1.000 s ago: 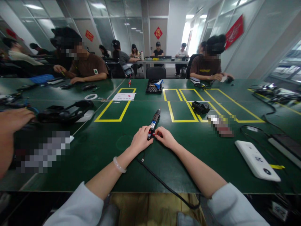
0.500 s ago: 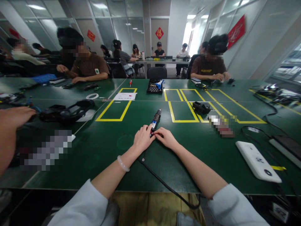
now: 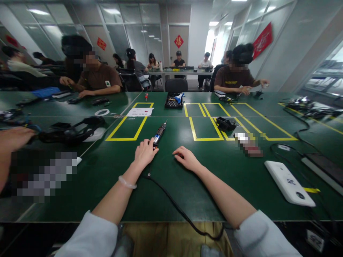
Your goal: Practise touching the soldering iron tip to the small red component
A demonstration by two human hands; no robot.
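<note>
My left hand (image 3: 145, 152), with a pale bracelet above the wrist, is wrapped over the rear of a black and silver pen-shaped tool (image 3: 159, 135). The tool's thin tip points away from me and slightly right. A black cable (image 3: 177, 207) with a small ring near its end runs from by my left hand toward the front edge. To the right, apart from the tool, my right hand (image 3: 187, 158) rests on the green table (image 3: 160, 189) with its fingers curled together; whether anything small is between the fingertips is hidden.
Yellow tape rectangles mark the table. A black part (image 3: 226, 124) and a white power bank (image 3: 289, 183) lie right. Farther back stands a black tray (image 3: 173, 101). A black headset-like frame (image 3: 72, 130) and another person's hand (image 3: 18, 137) are left. Two people sit opposite.
My left hand has moved left with the tool, whose thin tip now shows. My right hand has parted from it. The view has shifted slightly.
</note>
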